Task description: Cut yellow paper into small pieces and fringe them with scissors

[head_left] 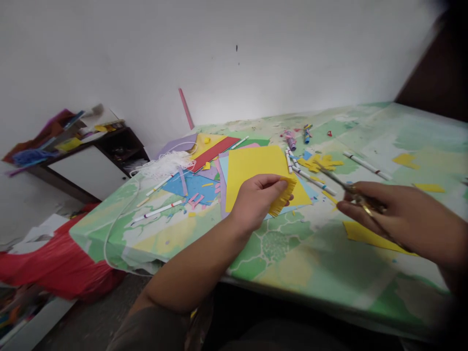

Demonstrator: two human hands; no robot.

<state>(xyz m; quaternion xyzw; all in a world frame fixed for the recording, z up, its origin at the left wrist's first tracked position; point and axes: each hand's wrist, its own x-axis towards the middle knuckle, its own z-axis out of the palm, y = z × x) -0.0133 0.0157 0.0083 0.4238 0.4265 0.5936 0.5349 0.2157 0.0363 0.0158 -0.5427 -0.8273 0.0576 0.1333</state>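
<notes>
Between the thumb and fingers of my left hand (pixel 259 197) is a strip of fringed yellow paper (pixel 283 197), its cut fringe pointing down and to the right. Behind it lies a yellow sheet (pixel 252 163) on top of other coloured sheets. My right hand (pixel 387 209) grips a pair of scissors (pixel 351 190), the blades pointing up and left, apart from the fringed strip. Yellow paper cuttings (pixel 323 162) lie just beyond the scissor tips. Under the right hand, a longer yellow strip (pixel 373 237) rests on the table.
The table (pixel 278 263) has a green patterned cover. Several markers (pixel 367 165) are scattered over it. White string (pixel 164 163) is heaped at the left by a red sheet (pixel 215 152). Two small paper rolls (pixel 290 140) stand at the back. A red bag (pixel 66 258) sits left of the table.
</notes>
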